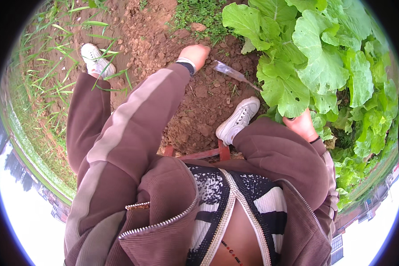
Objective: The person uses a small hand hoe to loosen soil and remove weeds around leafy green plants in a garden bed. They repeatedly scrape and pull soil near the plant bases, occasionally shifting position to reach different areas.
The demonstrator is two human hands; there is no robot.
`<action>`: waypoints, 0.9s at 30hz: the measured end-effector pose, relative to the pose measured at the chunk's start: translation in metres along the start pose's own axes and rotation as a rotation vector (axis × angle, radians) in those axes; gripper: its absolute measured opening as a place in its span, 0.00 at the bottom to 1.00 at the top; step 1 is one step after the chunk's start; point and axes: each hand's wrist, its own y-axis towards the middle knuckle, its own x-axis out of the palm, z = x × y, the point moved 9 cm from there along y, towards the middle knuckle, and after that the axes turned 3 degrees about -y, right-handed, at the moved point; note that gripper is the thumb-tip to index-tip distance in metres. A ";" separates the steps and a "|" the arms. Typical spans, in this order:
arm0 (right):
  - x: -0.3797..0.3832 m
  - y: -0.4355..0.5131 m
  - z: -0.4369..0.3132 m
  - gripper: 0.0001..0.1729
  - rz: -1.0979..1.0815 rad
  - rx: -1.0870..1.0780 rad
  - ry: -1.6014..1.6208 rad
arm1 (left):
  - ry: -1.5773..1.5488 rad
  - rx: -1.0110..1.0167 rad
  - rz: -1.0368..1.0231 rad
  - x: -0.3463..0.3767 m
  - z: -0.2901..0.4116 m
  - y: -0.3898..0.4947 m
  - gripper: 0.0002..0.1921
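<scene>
My left hand [195, 56] is low over the loose brown soil [199, 99], its back towards me and its fingers curled out of sight beneath it. Whether it grips anything cannot be seen. Just to its right lies the metal blade of a small long-shanked hand tool [231, 72], angled down to the right. The thin shank runs under a broad leafy vegetable plant [286, 93]. Partly beneath those leaves, my right hand [299, 124] is closed around a handle with a dark end, which lines up with the shank; the leaves hide the part between.
My white shoes [241, 116] stand apart on the soil. Between my legs is a red metal frame [199, 154], perhaps of a low stool. Long-bladed green plants [58, 63] grow at the left, small weeds [199, 16] at the top, and dense leafy greens [369, 116] down the right side.
</scene>
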 end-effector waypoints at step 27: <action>-0.045 -0.068 0.026 0.19 0.091 0.298 -0.110 | -0.417 -0.018 -0.011 0.037 0.024 0.001 0.13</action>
